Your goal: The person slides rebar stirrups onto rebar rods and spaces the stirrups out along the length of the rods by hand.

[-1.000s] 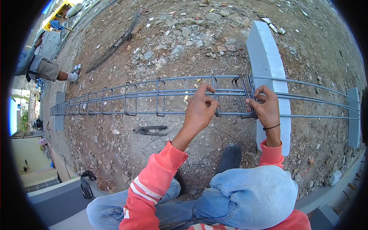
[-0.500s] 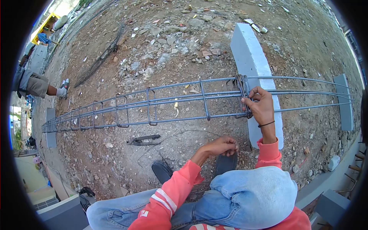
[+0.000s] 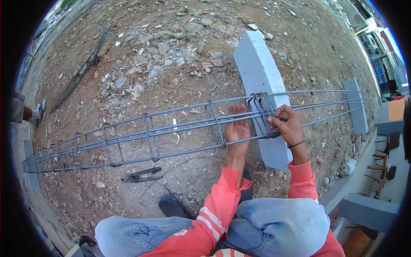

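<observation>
A long rebar cage point(image 3: 185, 125), its steel bars ringed by spaced stirrups, stretches across the view. Several loose stirrups point(image 3: 262, 112) are bunched at its right part, above a pale grey block point(image 3: 261, 64). My left hand point(image 3: 238, 130) reaches beneath the cage, palm up and fingers extended; bars pass over it. At the right side of the bunch, my right hand point(image 3: 287, 124) has thumb and fingertips pinched together against the stirrups; what is between them is too small to make out. A dark pair of pincers point(image 3: 142, 174) lies on the ground, with thin wire point(image 3: 195, 159) nearby.
Another grey block point(image 3: 356, 105) is under the bar ends at the right, and one more point(image 3: 31, 165) under the far left end. Rubble point(image 3: 160, 53) covers the ground beyond the cage. A person's leg point(image 3: 26, 112) shows at the left edge. Chairs point(image 3: 379, 167) stand at lower right.
My left hand has gone from near my shoe, fingers curled, to under the bars with fingers opened. My right hand stays at the bunched stirrups. The view has turned rightward.
</observation>
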A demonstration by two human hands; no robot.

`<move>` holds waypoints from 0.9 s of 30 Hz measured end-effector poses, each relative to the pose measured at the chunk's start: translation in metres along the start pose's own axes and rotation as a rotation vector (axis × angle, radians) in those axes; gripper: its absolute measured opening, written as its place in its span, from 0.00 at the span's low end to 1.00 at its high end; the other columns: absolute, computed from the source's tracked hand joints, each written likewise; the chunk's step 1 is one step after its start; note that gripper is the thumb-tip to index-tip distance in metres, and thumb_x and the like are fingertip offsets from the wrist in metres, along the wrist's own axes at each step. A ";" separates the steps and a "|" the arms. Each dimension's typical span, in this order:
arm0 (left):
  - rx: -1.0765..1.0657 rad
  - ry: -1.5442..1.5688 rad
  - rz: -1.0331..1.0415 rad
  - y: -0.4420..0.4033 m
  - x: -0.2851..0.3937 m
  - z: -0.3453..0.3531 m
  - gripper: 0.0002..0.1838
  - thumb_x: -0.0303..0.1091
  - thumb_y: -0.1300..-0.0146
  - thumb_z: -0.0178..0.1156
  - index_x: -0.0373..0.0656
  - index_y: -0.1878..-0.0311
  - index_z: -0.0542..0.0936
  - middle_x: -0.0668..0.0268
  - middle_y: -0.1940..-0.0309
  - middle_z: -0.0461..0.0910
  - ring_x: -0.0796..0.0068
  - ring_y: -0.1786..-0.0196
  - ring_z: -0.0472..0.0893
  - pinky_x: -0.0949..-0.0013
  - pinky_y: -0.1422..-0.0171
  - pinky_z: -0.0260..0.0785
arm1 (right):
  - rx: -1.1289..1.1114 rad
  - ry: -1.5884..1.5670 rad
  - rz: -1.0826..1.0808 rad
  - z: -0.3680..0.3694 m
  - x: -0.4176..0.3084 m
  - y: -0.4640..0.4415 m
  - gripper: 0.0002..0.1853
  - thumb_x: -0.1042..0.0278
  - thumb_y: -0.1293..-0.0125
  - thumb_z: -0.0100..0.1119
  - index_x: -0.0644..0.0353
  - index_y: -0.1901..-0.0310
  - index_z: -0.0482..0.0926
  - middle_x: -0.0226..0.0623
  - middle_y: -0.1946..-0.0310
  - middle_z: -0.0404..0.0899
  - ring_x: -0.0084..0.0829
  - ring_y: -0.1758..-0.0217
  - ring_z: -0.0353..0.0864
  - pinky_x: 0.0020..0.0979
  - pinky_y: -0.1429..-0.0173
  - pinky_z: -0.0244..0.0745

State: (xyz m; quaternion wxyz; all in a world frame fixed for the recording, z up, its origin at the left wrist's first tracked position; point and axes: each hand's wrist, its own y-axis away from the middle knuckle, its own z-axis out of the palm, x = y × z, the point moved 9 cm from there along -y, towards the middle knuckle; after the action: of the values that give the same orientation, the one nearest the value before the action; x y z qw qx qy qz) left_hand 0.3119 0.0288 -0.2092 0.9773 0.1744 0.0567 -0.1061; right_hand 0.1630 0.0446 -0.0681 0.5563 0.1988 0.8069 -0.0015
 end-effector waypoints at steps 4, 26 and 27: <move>-0.271 0.203 -0.031 -0.007 0.007 0.053 0.24 0.38 0.20 0.48 0.41 0.26 0.66 0.56 0.25 0.66 0.52 0.20 0.60 0.49 0.15 0.55 | 0.048 -0.012 0.034 0.003 0.008 0.016 0.13 0.83 0.39 0.69 0.62 0.64 0.71 0.35 0.73 0.83 0.22 0.72 0.85 0.22 0.72 0.74; -0.425 -0.089 -0.058 0.005 -0.022 0.138 0.45 0.68 0.27 0.42 0.48 0.18 0.48 0.53 0.17 0.45 0.52 0.16 0.46 0.34 0.17 0.37 | -0.087 -0.291 -0.032 -0.032 -0.025 0.008 0.12 0.81 0.40 0.69 0.64 0.64 0.72 0.39 0.77 0.84 0.26 0.74 0.88 0.24 0.76 0.73; -0.432 -0.096 -0.052 0.006 -0.021 0.141 0.46 0.68 0.27 0.44 0.48 0.18 0.48 0.53 0.17 0.45 0.52 0.16 0.46 0.34 0.17 0.37 | -0.103 -0.249 -0.035 -0.034 -0.027 0.007 0.12 0.81 0.40 0.69 0.64 0.65 0.72 0.39 0.78 0.84 0.26 0.74 0.88 0.24 0.77 0.73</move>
State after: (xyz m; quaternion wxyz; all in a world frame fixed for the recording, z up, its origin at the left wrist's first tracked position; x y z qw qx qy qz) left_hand 0.3032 -0.0120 -0.0724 0.9904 -0.0459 0.0360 -0.1251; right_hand 0.1434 0.0504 -0.0293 0.6615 0.1540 0.7340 0.0055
